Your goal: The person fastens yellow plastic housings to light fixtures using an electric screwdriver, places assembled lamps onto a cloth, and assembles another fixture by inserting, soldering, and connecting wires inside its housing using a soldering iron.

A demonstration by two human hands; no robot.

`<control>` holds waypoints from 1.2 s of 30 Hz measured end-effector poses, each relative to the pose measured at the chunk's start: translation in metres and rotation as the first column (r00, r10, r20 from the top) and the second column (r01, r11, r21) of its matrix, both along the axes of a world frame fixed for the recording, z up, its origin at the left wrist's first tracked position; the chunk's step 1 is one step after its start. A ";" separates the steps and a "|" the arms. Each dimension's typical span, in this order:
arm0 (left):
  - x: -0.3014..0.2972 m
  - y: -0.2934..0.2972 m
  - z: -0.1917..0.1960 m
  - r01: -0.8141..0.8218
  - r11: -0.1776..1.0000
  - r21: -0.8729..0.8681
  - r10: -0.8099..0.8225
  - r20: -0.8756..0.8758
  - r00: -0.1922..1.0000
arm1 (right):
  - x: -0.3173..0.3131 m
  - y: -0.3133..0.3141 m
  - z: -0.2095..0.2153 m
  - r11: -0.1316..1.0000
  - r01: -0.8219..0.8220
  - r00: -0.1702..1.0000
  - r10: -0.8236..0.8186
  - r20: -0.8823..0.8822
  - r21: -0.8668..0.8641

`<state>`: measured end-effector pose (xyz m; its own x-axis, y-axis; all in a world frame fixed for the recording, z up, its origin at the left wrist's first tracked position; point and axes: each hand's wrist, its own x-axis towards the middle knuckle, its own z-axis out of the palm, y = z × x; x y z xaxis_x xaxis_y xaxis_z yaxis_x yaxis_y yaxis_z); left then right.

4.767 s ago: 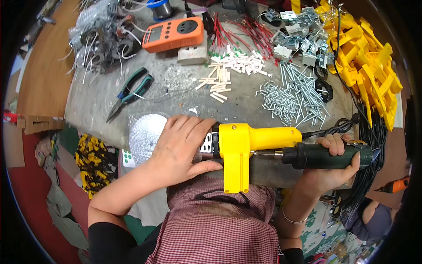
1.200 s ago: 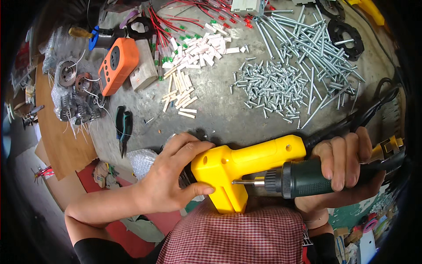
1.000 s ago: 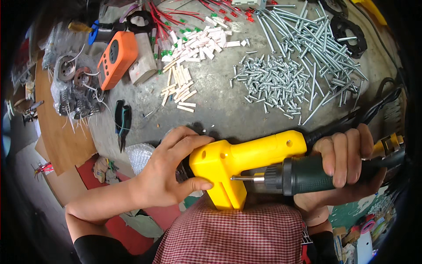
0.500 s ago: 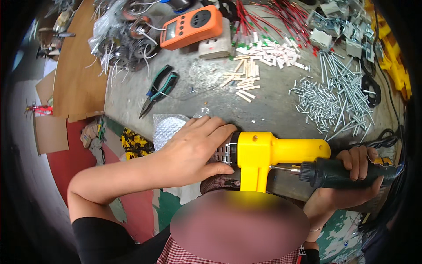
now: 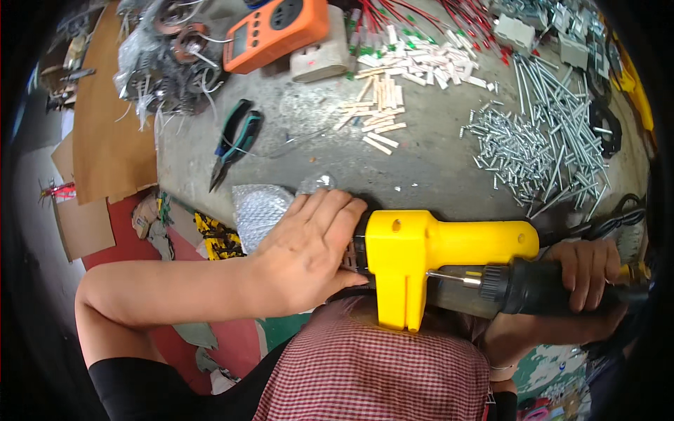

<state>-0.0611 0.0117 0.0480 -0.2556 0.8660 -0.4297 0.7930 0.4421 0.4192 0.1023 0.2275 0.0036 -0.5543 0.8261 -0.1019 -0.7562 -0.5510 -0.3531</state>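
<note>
free: bare bench (image 5: 421, 168) | blocked: screws (image 5: 540, 140), pliers (image 5: 235, 144)

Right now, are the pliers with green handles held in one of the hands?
No, the pliers lie alone on the table, apart from the left hand and the right hand.

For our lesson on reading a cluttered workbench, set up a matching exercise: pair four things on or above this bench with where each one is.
Things:
1. Orange handheld meter
2. Green-handled pliers
3. Heap of silver metal screws
4. Yellow plastic T-shaped housing

Places:
A. held between both hands
B. right side of bench
C. top of view, by a pale block
D. left of centre, near bubble wrap

Pairs: 1-C, 2-D, 3-B, 4-A
</note>
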 end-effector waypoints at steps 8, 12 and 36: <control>-0.002 0.004 -0.001 -0.008 0.999 0.041 0.006 0.053 0.999 | -0.007 -0.004 -0.002 0.985 0.124 0.991 -0.117 0.066 -0.118; -0.002 0.002 -0.004 -0.023 0.996 0.086 0.018 0.056 0.998 | -0.005 -0.006 -0.001 0.997 0.062 0.997 -0.059 0.058 -0.047; 0.000 -0.009 -0.015 -0.070 0.961 0.268 0.053 0.070 0.996 | 0.005 -0.005 0.006 1.000 0.000 0.992 0.001 0.129 -0.009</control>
